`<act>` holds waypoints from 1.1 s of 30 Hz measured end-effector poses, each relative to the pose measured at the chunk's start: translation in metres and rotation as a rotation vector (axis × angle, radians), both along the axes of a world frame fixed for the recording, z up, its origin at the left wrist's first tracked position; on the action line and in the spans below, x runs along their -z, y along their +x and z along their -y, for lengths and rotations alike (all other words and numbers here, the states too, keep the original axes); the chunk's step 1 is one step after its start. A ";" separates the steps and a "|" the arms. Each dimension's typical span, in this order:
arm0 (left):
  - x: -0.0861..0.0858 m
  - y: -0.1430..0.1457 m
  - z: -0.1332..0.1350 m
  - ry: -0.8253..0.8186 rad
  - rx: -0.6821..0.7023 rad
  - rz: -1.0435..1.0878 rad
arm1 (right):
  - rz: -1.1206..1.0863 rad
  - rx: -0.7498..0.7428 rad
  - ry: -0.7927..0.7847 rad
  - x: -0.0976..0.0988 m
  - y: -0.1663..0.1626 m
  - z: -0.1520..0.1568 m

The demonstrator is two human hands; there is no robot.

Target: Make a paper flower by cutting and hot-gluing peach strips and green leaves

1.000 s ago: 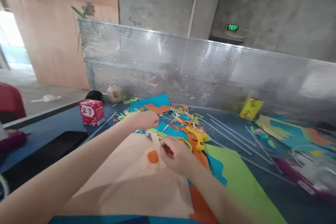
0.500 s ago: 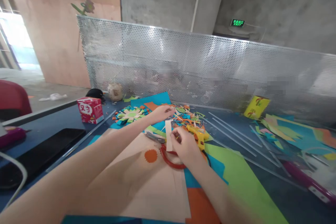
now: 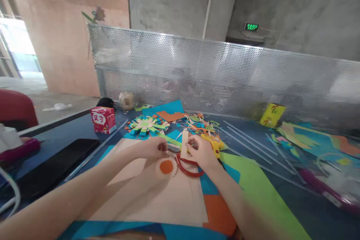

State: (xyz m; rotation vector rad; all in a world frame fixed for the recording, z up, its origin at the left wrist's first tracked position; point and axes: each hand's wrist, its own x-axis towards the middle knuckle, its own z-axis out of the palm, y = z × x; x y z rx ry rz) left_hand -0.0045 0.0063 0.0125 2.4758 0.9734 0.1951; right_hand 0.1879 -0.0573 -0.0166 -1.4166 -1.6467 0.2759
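Note:
My right hand point(image 3: 201, 152) pinches an upright beige paper strip point(image 3: 185, 141) above the red-handled scissors point(image 3: 189, 168), which lie on a large beige sheet point(image 3: 157, 195). My left hand point(image 3: 153, 148) is curled just left of the strip, fingertips together by the scissors' blades; what it holds, if anything, is hidden. An orange serrated paper disc point(image 3: 166, 167) on a pale toothed circle lies on the beige sheet below both hands. A layered paper flower point(image 3: 146, 124) sits beyond my left hand.
A yellow glue gun point(image 3: 216, 144) lies right of my right hand, amid paper scraps point(image 3: 201, 123). Clear glue sticks point(image 3: 247, 138), a yellow box point(image 3: 272, 114), a red box point(image 3: 103, 119) and a black tablet point(image 3: 53, 161) surround them. A perforated metal panel point(image 3: 225, 78) closes the back.
My left hand has drawn back from the scrap pile to beside the strip. My right hand still holds the strip, now a little lower. The view has shifted slightly.

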 end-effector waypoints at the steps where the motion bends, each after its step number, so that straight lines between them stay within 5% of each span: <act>1: 0.000 -0.001 0.000 -0.018 0.006 0.035 | 0.002 -0.003 -0.003 0.000 0.000 0.000; 6: 0.000 -0.008 0.002 -0.138 -0.002 0.116 | 0.003 -0.031 -0.013 -0.001 0.000 0.001; 11: 0.003 -0.001 0.016 0.082 -0.014 0.324 | 0.022 -0.112 -0.021 -0.008 -0.008 0.009; 14: 0.003 0.009 0.025 0.034 0.048 0.437 | 0.039 -0.163 -0.053 -0.010 -0.014 0.014; 19: 0.005 0.016 0.028 0.013 -0.052 0.498 | 0.082 -0.179 -0.131 -0.012 -0.016 0.018; 21: 0.007 0.015 0.025 0.025 -0.089 0.516 | 0.125 -0.091 -0.115 -0.020 -0.007 0.019; 23: 0.009 0.013 0.021 0.073 -0.121 0.523 | 0.207 0.165 -0.086 -0.029 0.008 0.018; 25: 0.011 0.012 0.018 0.129 -0.144 0.506 | 0.355 0.522 -0.237 -0.034 0.027 0.017; 27: 0.012 0.011 0.015 0.165 -0.162 0.475 | 0.463 0.701 -0.462 -0.032 0.045 0.014; 29: 0.013 0.011 0.014 0.181 -0.185 0.457 | 0.480 0.663 -0.588 -0.022 0.056 0.010; 33: 0.014 0.011 0.013 0.132 -0.194 0.471 | 0.475 0.573 -0.583 -0.001 0.064 0.000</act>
